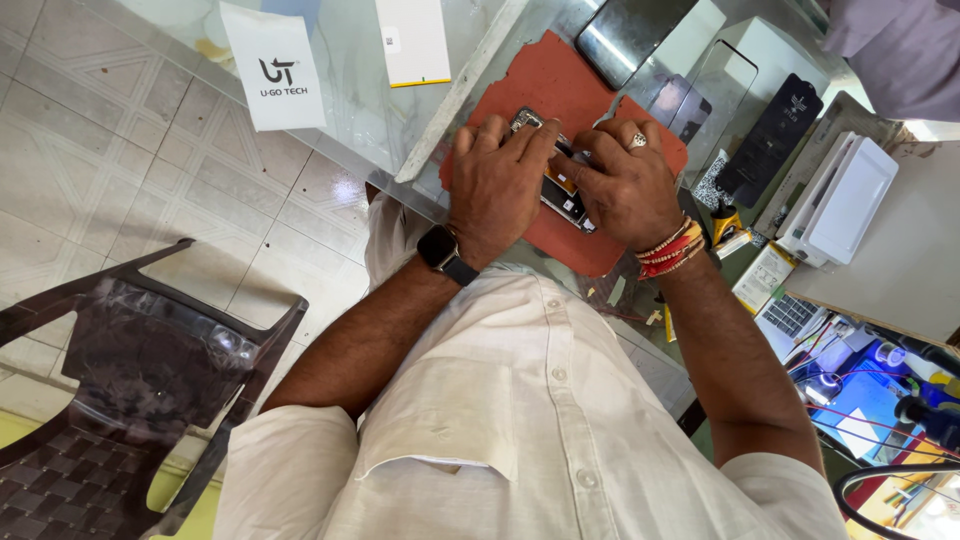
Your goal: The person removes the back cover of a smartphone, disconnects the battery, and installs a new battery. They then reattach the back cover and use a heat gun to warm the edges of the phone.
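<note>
An opened mobile phone lies on a red-brown work mat on the glass counter. My left hand, with a dark watch on its wrist, presses down over the phone's near end. From the other side my right hand, with a ring and red thread bands, grips the phone's other end. Both hands cover most of the phone; only its camera corner and a strip of its inner parts show.
A dark plastic chair stands on the tiled floor at left. White card packets lie on the glass counter. White boxes, black screen protectors and small tools crowd the right. Another person's sleeve is at top right.
</note>
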### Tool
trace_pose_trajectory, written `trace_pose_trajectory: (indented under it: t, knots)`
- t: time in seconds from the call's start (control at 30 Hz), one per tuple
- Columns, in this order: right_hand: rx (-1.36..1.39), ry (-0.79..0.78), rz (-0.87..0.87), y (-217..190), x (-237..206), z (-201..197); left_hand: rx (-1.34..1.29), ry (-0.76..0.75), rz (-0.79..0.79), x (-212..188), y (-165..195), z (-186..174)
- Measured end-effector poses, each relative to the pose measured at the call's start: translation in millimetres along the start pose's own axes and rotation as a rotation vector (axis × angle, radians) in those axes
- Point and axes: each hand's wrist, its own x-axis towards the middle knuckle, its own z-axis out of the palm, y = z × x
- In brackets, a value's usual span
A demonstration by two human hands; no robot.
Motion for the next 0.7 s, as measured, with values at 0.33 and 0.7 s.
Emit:
trace_pose_trajectory:
  t: [0.33,0.7]
  knots:
    - [-0.077,-0.043,-0.044,3.9,1.3,1.0,0.014,-0.002,0.003,0.0,-0.9,2.2]
    - [0.02,-0.05,-0.023,3.7,6.6,1.4,0.024,-0.005,0.014,1.0,-2.1,1.7]
